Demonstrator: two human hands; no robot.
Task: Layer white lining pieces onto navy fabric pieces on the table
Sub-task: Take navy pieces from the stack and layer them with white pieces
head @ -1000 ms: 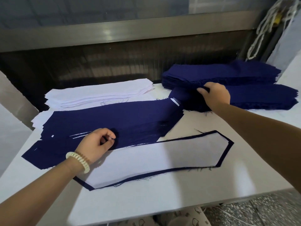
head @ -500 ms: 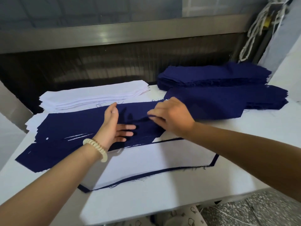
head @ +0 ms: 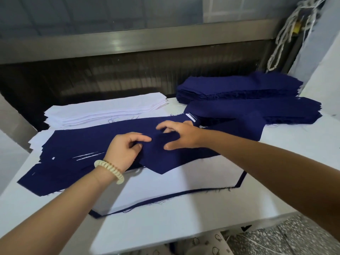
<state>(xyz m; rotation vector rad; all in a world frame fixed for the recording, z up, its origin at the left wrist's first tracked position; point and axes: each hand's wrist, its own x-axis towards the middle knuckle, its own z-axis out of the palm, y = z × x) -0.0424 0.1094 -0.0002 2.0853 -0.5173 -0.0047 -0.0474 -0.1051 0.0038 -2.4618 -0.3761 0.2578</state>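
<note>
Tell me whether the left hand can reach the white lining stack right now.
Probably yes: the white lining stack lies uncovered beyond the left hand, only flat navy fabric between.

Head view — down, close over table (head: 184,223).

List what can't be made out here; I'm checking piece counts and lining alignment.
- Head view: lined navy piece, left end partly covered by the left forearm, top edge by the top navy piece.
- Head view: navy stacks, layers too fine to count.
- Head view: how many layers the left hand pinches; its curled fingers cover the edge.
- Head view: white lining stack, near edge under the navy pile.
</note>
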